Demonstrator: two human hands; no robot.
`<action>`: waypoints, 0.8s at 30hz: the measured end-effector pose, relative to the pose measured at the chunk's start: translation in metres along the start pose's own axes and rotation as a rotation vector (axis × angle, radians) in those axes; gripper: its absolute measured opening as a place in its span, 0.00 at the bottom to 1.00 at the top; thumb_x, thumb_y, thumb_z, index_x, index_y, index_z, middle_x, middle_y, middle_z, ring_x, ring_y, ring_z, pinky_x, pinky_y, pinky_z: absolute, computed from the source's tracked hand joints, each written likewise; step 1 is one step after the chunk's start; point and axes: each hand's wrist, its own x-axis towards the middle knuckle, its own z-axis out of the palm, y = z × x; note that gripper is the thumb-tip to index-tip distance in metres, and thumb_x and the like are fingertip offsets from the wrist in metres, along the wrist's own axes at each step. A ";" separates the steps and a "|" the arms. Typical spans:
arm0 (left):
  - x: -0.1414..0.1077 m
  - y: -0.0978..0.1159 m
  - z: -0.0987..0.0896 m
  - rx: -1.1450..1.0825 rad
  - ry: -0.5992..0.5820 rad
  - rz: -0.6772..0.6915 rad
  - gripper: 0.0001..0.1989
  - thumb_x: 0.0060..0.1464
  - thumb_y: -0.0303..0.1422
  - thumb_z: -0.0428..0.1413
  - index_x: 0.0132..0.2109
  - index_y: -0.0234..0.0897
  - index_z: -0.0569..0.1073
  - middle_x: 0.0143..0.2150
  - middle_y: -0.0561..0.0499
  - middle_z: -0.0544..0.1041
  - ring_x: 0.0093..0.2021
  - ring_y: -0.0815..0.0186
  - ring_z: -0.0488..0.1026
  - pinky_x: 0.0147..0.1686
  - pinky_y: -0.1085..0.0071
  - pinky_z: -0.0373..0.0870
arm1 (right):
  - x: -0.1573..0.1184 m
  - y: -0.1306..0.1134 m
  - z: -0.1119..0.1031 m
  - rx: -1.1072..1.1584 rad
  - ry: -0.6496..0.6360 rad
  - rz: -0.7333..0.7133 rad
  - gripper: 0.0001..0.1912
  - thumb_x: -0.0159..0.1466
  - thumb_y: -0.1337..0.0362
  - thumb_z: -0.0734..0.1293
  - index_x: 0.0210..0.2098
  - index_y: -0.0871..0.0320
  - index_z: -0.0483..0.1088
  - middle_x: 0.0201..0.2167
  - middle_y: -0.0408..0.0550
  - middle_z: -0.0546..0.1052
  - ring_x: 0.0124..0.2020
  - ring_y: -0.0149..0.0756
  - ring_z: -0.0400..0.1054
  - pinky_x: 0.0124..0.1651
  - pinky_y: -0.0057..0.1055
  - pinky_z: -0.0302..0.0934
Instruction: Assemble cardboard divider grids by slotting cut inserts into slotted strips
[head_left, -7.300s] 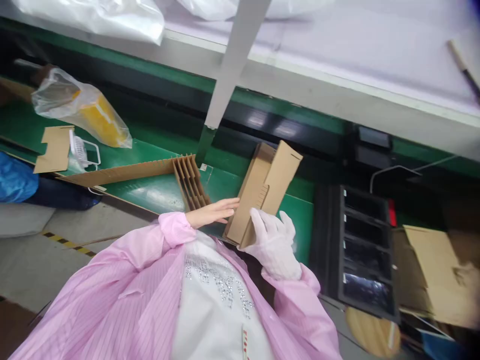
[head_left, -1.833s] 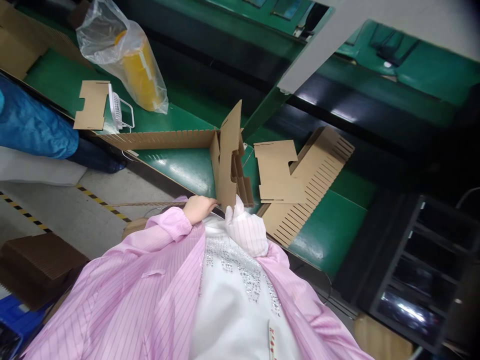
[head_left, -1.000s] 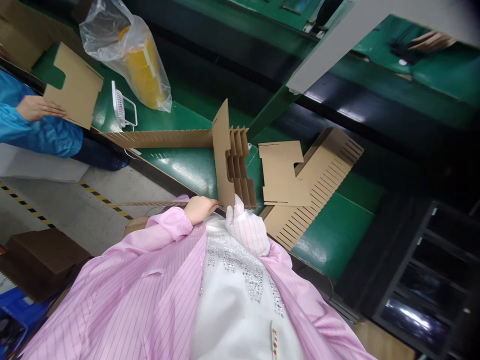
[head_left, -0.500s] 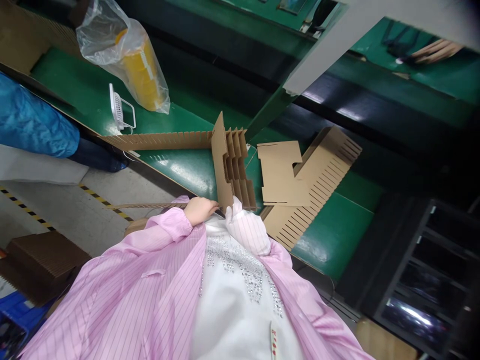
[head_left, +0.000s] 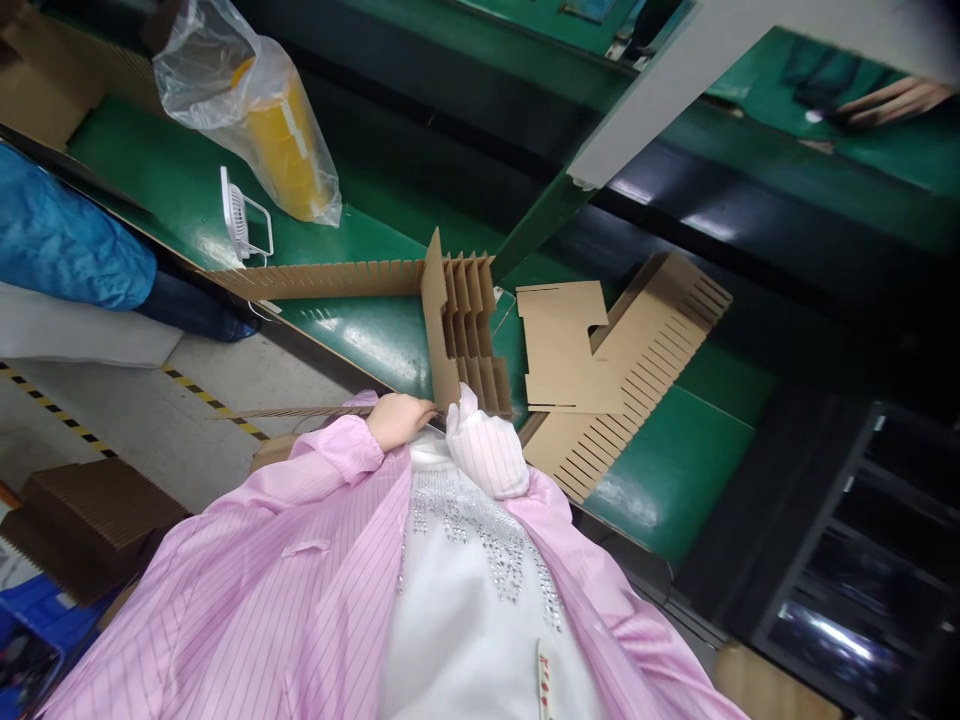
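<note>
At the green bench, a row of dividers, several already slotted, is being steadied by the left hand, closed on the near strip, and the gloved right hand, pinching the front panel, many slots in the far strip remaining unfilled.

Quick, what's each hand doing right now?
Left hand: closed on the near cardboard strip.
Right hand: gloved, at the near end of the upright cardboard panel; fingers partly hidden, grip can't be told.
</note>
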 end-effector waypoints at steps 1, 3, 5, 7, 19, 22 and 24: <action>0.000 0.000 0.000 -0.001 0.001 -0.002 0.17 0.64 0.38 0.44 0.51 0.44 0.75 0.44 0.48 0.80 0.43 0.59 0.77 0.38 0.68 0.69 | -0.001 0.000 0.001 -0.005 0.005 -0.007 0.21 0.69 0.64 0.53 0.56 0.70 0.61 0.20 0.48 0.74 0.20 0.34 0.70 0.23 0.27 0.51; -0.001 0.001 0.001 -0.002 0.005 -0.004 0.17 0.64 0.38 0.44 0.51 0.44 0.74 0.44 0.48 0.80 0.43 0.59 0.77 0.38 0.69 0.69 | -0.002 0.000 0.003 -0.003 0.018 -0.008 0.21 0.69 0.64 0.52 0.55 0.70 0.61 0.20 0.48 0.74 0.20 0.34 0.71 0.23 0.27 0.51; -0.001 0.001 0.001 -0.001 0.012 -0.006 0.17 0.64 0.38 0.44 0.51 0.44 0.75 0.44 0.48 0.80 0.43 0.59 0.77 0.38 0.68 0.69 | -0.001 0.001 0.002 0.014 0.026 0.009 0.21 0.69 0.63 0.53 0.56 0.69 0.60 0.20 0.48 0.74 0.21 0.34 0.71 0.23 0.27 0.51; -0.001 0.002 0.000 -0.002 0.016 -0.005 0.17 0.64 0.38 0.44 0.51 0.43 0.75 0.44 0.48 0.80 0.43 0.58 0.77 0.38 0.68 0.69 | 0.001 0.000 0.000 0.022 0.017 0.030 0.21 0.69 0.63 0.53 0.56 0.68 0.59 0.21 0.48 0.75 0.21 0.35 0.71 0.22 0.27 0.50; -0.004 0.000 -0.005 -0.218 -0.026 -0.008 0.16 0.63 0.38 0.46 0.50 0.41 0.76 0.46 0.47 0.80 0.46 0.59 0.76 0.45 0.66 0.70 | 0.004 0.001 -0.020 -0.071 -0.066 -0.073 0.11 0.68 0.69 0.50 0.37 0.62 0.61 0.23 0.48 0.74 0.24 0.33 0.72 0.20 0.28 0.45; 0.001 -0.009 -0.014 -0.481 0.097 -0.005 0.19 0.64 0.39 0.45 0.55 0.37 0.71 0.54 0.45 0.75 0.54 0.61 0.72 0.54 0.66 0.66 | 0.003 0.001 -0.022 -0.064 -0.060 -0.065 0.11 0.68 0.68 0.50 0.35 0.61 0.60 0.21 0.48 0.73 0.24 0.33 0.72 0.20 0.28 0.44; 0.013 -0.014 -0.023 -0.604 0.280 -0.045 0.24 0.63 0.39 0.45 0.62 0.33 0.62 0.63 0.41 0.65 0.62 0.60 0.63 0.60 0.64 0.59 | 0.003 0.000 -0.023 -0.044 -0.066 -0.050 0.11 0.68 0.67 0.50 0.35 0.61 0.61 0.20 0.47 0.73 0.23 0.34 0.72 0.20 0.28 0.44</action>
